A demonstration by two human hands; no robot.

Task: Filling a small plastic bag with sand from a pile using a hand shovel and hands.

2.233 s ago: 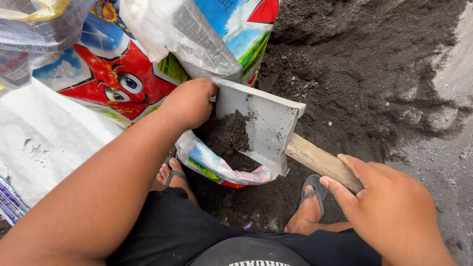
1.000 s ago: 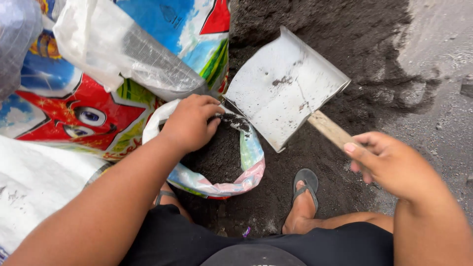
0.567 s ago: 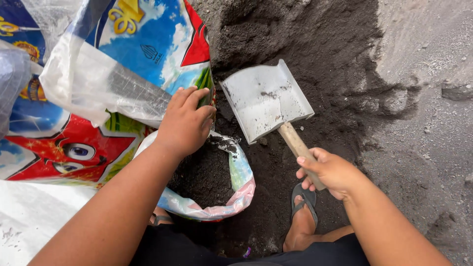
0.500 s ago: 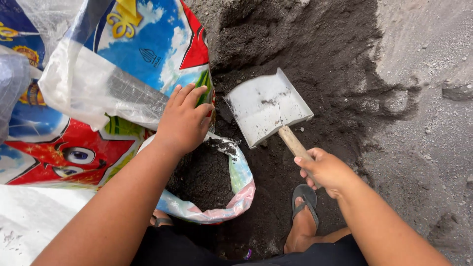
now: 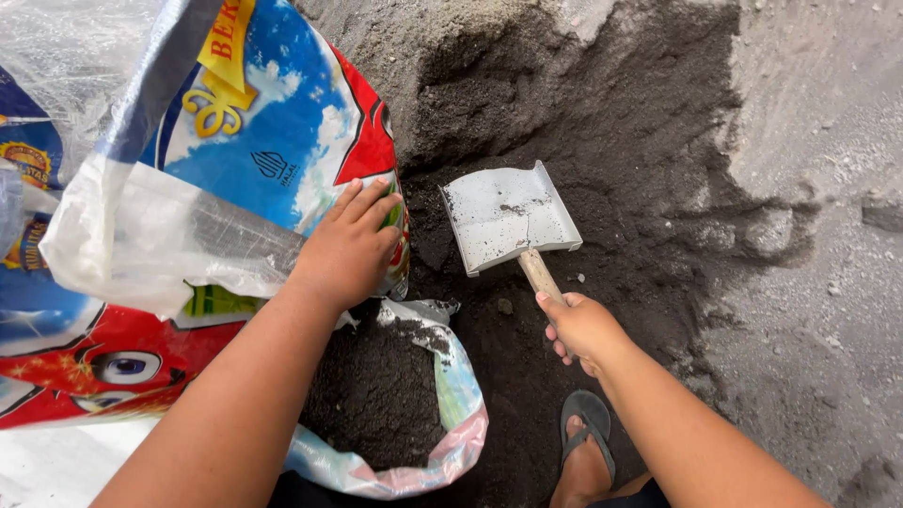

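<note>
At two o'clock of the soil-filled woven sack (image 5: 414,442), the right hand (image 5: 578,325) grips the flat grey scoop's (image 5: 508,218) wooden handle (bare soil all round); the left hand (image 5: 353,249) lies open-palmed on a glossy printed bag (image 5: 273,141).

pretty even daylight, soft and overcast-looking; no hard shadows, just darker hollows in the soil pile (image 5: 583,122); slight sheen on the clear plastic bag (image 5: 169,235); sharp focus, mild wide-angle stretch at edges

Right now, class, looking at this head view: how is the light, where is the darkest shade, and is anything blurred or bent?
Head view: soft, even daylight, no hard shadows; darkest in the hollow of the soil pile; scoop sharp with no glare; edges bend slightly, wide-angle; near forearms a little soft.
</note>
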